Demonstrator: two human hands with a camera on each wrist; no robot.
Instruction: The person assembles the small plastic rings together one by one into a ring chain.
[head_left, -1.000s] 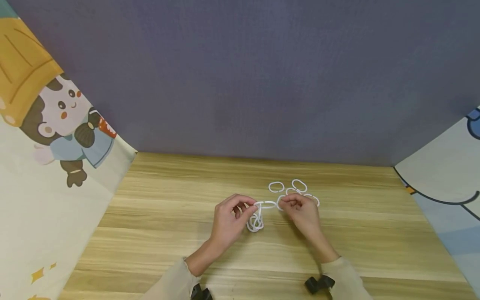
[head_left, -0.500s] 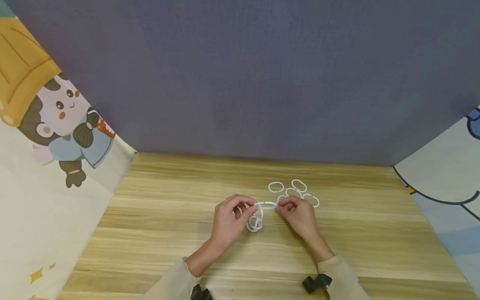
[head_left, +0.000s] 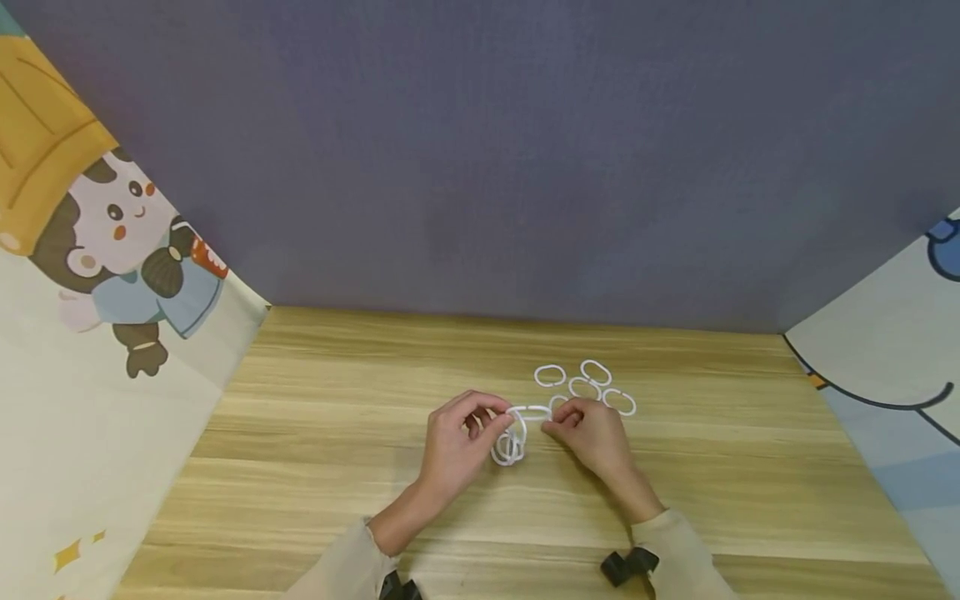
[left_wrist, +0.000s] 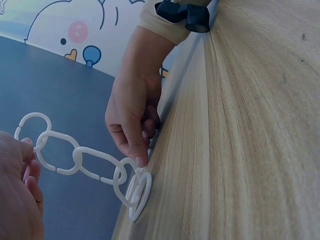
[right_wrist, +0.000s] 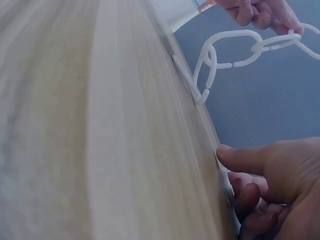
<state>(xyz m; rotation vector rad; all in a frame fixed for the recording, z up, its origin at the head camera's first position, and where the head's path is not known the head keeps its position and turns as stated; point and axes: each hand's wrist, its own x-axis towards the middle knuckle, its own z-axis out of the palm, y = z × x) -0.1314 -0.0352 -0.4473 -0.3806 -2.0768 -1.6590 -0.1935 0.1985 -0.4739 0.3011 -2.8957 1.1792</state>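
The step in hand, I judge, is the adding of one more ring to the white chain (left_wrist: 77, 159). This chain hangs from the left hand (head_left: 465, 437), which pinches it near its upper end, and its lower part rests on the table (head_left: 360, 383). The right hand (head_left: 592, 433) is low at the table, fingers bent close to the nearest loose ring (head_left: 558, 397) (I cannot tell if they grip it). Four other rings (head_left: 592, 382) lie just beyond, on the far right. The next move seems to call for a firm pinch, then meeting the small gap of the chain's end ring.
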